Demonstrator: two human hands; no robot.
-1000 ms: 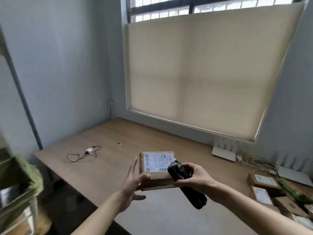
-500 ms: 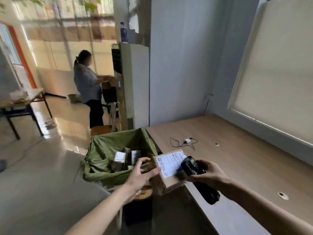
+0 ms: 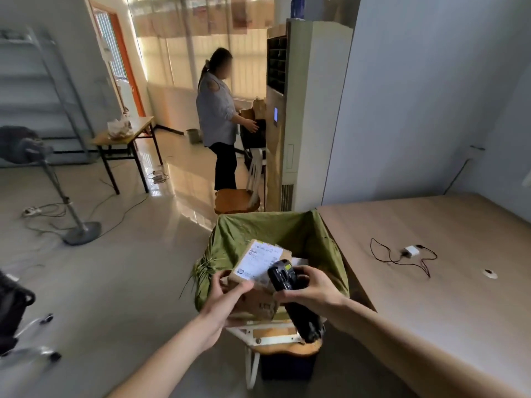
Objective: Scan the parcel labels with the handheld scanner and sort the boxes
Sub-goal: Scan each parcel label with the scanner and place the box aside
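A small brown cardboard parcel (image 3: 257, 264) with a white label on top is held over the green-lined bin (image 3: 290, 229). My left hand (image 3: 230, 294) grips its near left corner. My right hand (image 3: 309, 288) holds a black handheld scanner (image 3: 283, 275), its head just right of the label and its handle pointing down toward me. Another brown box (image 3: 258, 304) lies in the bin under the parcel, partly hidden by my hands.
The bin sits on a wooden chair (image 3: 275, 338) left of a long wooden table (image 3: 448, 282) carrying a white charger with cable (image 3: 411, 252). Further back stand a second chair (image 3: 238, 198), a tall white air conditioner (image 3: 304, 110), a person (image 3: 218, 116), a fan stand (image 3: 77, 231) and a small desk (image 3: 126, 137).
My view has swung left from the window and table to the bin. Both hands carried the parcel and scanner off the table edge to above the bin.
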